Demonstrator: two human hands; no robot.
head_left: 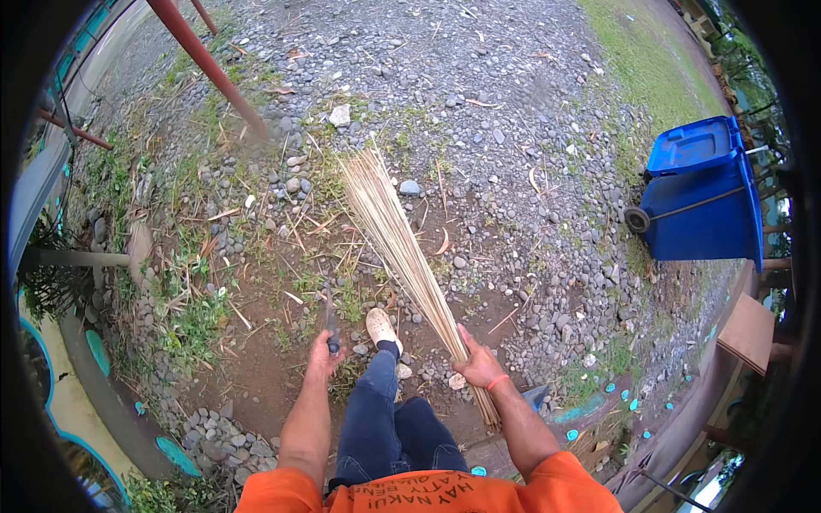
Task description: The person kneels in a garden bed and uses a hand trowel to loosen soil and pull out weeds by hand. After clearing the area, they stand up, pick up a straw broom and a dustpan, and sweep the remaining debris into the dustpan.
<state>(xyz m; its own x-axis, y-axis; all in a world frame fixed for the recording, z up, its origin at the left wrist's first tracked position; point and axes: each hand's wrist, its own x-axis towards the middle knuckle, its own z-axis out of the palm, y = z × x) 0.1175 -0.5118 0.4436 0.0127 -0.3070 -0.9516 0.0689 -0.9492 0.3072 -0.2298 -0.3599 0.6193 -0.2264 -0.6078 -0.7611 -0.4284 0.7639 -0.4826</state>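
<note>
My right hand (481, 366) is closed around a long stick broom (402, 244), a bundle of thin, pale brown sticks. The bundle slants up and to the left, its loose ends fanning out over the gravel, while the butt end passes under my right wrist. In my left hand (322, 352) is a knife (331, 318) with a dark handle. Its narrow blade points away from me, left of the broom and apart from it. Between my arms, one foot in a beige clog (382, 328) is stepping forward.
A blue wheeled bin (701, 209) stands at the right. Red metal poles (209, 68) rise at the upper left. Stones are piled (227, 440) at the lower left beside a painted edge. A brown board (746, 333) leans at the far right. Gravel (513, 103) and weeds cover the ground.
</note>
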